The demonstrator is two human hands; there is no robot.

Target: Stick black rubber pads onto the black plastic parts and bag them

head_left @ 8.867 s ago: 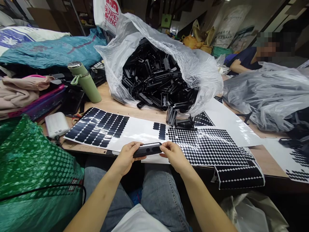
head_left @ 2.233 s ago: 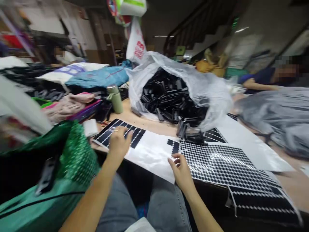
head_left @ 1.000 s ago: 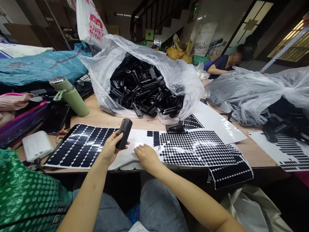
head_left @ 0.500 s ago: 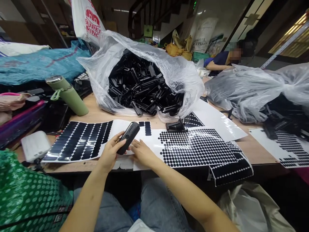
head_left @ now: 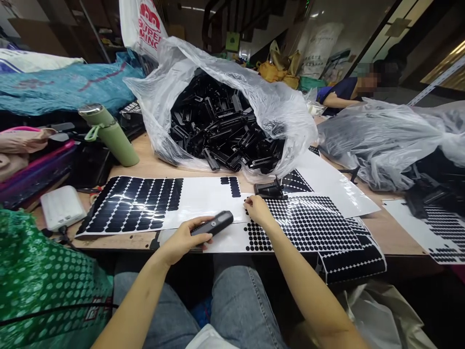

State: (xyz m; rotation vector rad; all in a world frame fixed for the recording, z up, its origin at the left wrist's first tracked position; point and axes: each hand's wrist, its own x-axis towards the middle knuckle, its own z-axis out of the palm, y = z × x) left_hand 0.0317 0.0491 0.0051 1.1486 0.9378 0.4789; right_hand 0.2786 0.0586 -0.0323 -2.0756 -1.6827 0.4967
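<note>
My left hand (head_left: 187,237) is wrapped round a long black plastic piece (head_left: 220,223) with rounded ends and a small round mark on its upper face. The piece is held tilted just above the table's front edge. My right hand (head_left: 257,209) has thumb and forefinger pinched together at the upper left corner of a white sheet of round black stickers (head_left: 301,223). Whatever lies between those fingertips is too small to make out. To the left is a sheet of oblong black stickers (head_left: 127,203), partly bare white. A black bracket-like part (head_left: 269,189) lies just behind my right hand.
A clear plastic bag (head_left: 152,121) full of black plastic parts (head_left: 221,121) stands at the back. Left are a green flask (head_left: 112,138) and a white box with a cable (head_left: 61,207). Another bag (head_left: 378,135) stands right; a person (head_left: 341,97) sits beyond it.
My right hand has left the black plastic piece and moved right onto the round stickers. My left hand has moved right and turned the piece flatter.
</note>
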